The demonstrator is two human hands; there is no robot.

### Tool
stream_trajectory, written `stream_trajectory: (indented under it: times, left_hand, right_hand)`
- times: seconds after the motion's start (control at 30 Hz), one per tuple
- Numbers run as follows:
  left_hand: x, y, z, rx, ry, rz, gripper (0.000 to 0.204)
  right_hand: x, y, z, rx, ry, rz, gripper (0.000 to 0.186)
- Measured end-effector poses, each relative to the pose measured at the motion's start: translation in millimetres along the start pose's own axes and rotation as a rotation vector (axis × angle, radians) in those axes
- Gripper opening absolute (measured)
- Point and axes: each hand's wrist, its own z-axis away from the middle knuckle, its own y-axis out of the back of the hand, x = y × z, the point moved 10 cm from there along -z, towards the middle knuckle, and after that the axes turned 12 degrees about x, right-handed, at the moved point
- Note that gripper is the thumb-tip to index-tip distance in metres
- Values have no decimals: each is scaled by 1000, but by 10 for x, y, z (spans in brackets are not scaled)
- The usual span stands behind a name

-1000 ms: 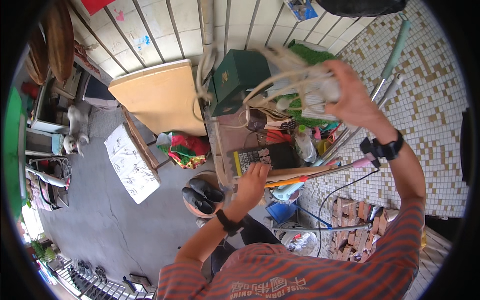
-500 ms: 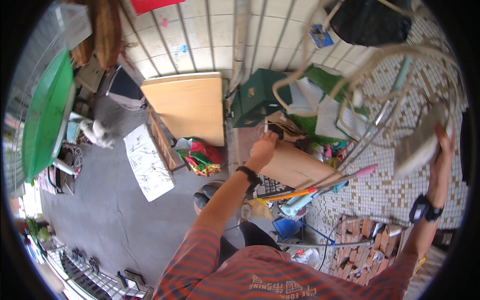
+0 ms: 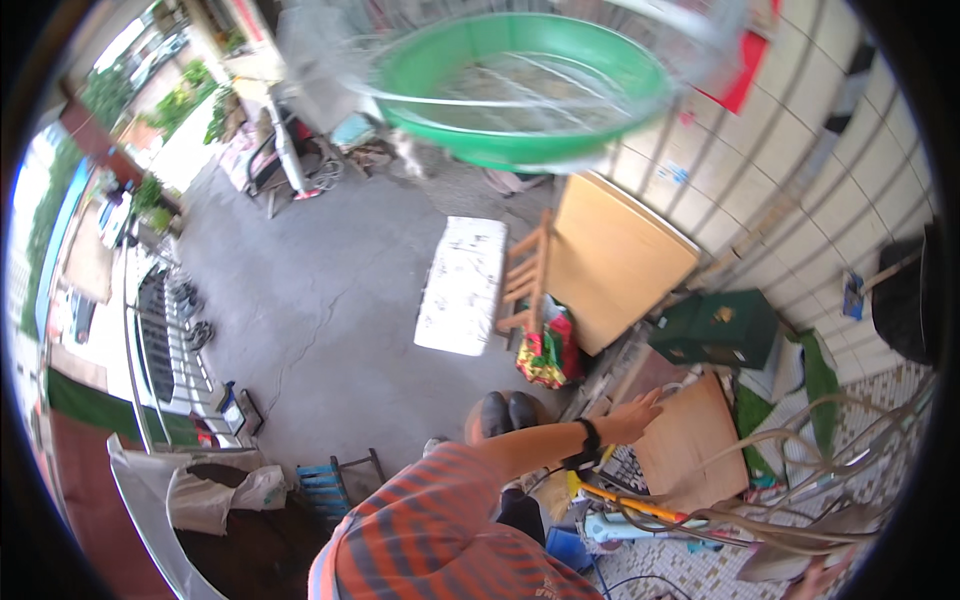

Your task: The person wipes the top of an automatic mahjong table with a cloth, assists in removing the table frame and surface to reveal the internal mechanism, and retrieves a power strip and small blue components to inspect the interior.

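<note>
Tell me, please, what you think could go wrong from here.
The beige cable loops near the right hand could snag on the orange pole, which they cross in this view. The brown board by the left hand might slide if the cable drags over it, since it seems to lie loose.

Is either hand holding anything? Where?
Left hand: apparently the flat tan wooden board, by its left edge. Right hand: apparently the flat grey slab; exact grip blurred.
</note>
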Motion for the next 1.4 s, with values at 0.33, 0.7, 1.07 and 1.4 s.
stream_trajectory:
  times: [0.33, 0.7, 1.07, 1.4]
  left_hand:
    - [-1988, 2512, 3246, 171, 556, 10, 49]
    - [-2714, 5334, 5896, 643, 799, 40, 44]
    - [-3556, 7302, 4763, 914, 637, 221, 55]
    - [-5327, 8878, 3516, 1014, 717, 714, 50]
  right_hand:
    - [-1955, -2344, 2735, -624, -362, -770, 90]
    - [-6440, -4182, 5080, -1549, -949, -1154, 52]
    - [-8651, -5381, 5444, -1894, -1092, -1236, 55]
    - [-10429, -7077, 4578, -1849, -1072, -1275, 60]
